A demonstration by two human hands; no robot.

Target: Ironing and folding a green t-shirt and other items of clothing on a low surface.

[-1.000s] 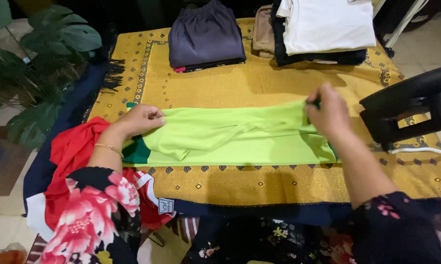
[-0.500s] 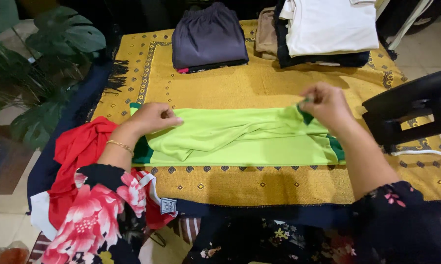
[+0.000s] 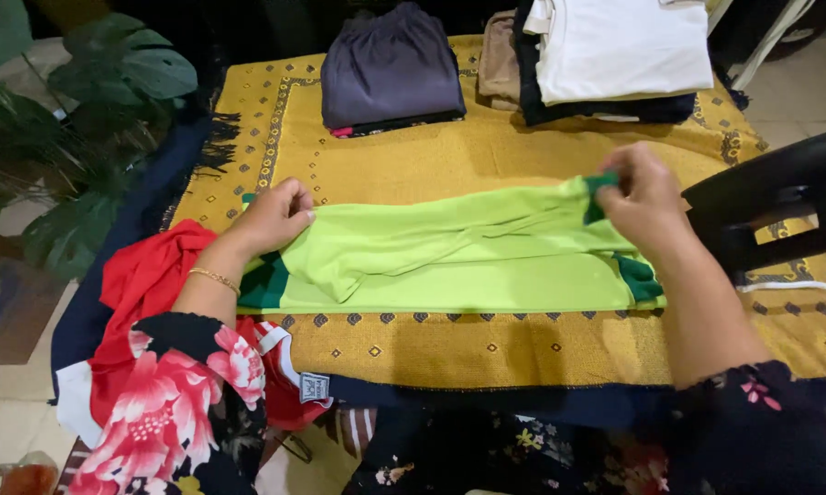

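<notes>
A lime green shirt (image 3: 459, 257) with dark green trim lies flat and folded long across the middle of a yellow patterned cloth (image 3: 486, 156). The cloth covers the counter.

The left hand (image 3: 273, 215) rests on the left end of the green shirt. Its fingers are curled and press down on the shirt's edge, right by the dark green part. A thin gold bracelet (image 3: 215, 279) sits on that wrist.

The right hand (image 3: 642, 197) is at the right end of the green shirt. Its fingers pinch a bit of the dark green trim and lift that corner up a little off the cloth. The rest of the shirt lies flat between the two hands.

Past the green shirt, at the far edge of the yellow cloth, sits a folded dark grey garment (image 3: 390, 69). To the right of it is a stack of folded clothes (image 3: 614, 55) with a white one on top and a tan one at its left side. Both piles are well apart from the green shirt.

Left of the green shirt, a red garment (image 3: 147, 275) hangs off the edge of the yellow cloth, just beside the left arm. A leafy green plant (image 3: 74, 119) stands farther left. A black chair (image 3: 779, 202) is right of the green shirt, near the right hand.
</notes>
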